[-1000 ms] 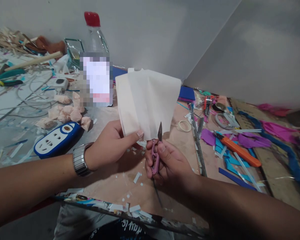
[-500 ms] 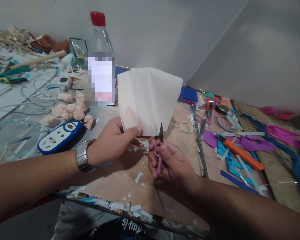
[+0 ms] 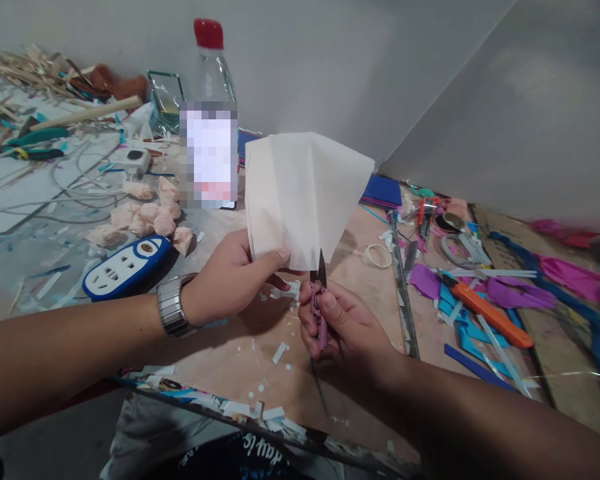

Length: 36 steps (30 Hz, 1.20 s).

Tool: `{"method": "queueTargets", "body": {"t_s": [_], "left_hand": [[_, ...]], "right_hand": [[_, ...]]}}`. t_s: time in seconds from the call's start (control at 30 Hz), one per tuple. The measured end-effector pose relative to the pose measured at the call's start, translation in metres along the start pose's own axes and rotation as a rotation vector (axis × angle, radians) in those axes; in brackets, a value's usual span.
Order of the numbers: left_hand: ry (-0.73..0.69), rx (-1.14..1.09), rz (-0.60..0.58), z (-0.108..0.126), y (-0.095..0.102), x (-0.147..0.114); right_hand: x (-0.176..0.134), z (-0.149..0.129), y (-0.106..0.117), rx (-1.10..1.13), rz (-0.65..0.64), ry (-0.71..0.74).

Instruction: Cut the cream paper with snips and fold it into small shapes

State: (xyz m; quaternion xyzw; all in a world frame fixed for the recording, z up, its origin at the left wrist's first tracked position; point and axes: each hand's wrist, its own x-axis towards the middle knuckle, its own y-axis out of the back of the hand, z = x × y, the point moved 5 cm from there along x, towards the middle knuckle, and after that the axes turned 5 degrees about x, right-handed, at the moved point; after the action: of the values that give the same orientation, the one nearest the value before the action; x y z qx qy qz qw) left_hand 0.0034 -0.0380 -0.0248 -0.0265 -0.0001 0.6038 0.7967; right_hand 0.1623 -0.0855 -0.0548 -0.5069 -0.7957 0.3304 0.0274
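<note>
A worker's L hand (image 3: 225, 280) pinches a set of white sheets (image 3: 300, 193) near their lower L corner, thumb in front, fingers behind, while the R hand (image 3: 343, 320) closes round pink-handled snips (image 3: 323, 330) at the sheets' bottom edge. The sheets are held up over the tabletop (image 3: 380, 293); the snips' blades stand a little apart & appear to straddle that edge, one in front, the other mostly hidden. Chief risk, by the look of it: a nick to the L fingers, b/c they reach in behind & below the sheets, near the blades & partly out of sight. Slippage is next. W/ only one corner pinched, the layers could slide apart or the free upper R side flop, so any cut might run crooked or miss the rear layers. Short blades vs. several layers could also snag or tear, esp. if the sheets go slack. Elbow room looks tight: a red-capped bottle (image 3: 215, 73) stands beyond the sheets, to their L; a power socket (image 3: 123, 270) sits L of them, past the L hand; a pale ring (image 3: 375, 265), poss. tape, lies to their R.
</note>
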Motion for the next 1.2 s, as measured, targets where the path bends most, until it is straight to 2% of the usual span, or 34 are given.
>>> {"method": "queueTargets", "body": {"t_s": [0.3,0.6,0.9,1.2], "left_hand": [[0.003,0.067,0.022,0.0036,0.0011,0.0013],[0.063,0.087,0.025,-0.001,0.0033,0.0027],[0.001,0.099,0.015,-0.0014,0.0042,0.0032],[0.003,0.087,0.012,-0.0009,0.0037,0.003]], "right_hand": [[-0.0009,0.0,0.0007,0.018,0.007,0.022],[-0.0017,0.0018,0.0012,0.017,0.043,0.014],[-0.0019,0.0012,-0.0011,0.03,0.03,0.005],[-0.0018,-0.0002,-0.0001,0.011,0.034,-0.012]]}}
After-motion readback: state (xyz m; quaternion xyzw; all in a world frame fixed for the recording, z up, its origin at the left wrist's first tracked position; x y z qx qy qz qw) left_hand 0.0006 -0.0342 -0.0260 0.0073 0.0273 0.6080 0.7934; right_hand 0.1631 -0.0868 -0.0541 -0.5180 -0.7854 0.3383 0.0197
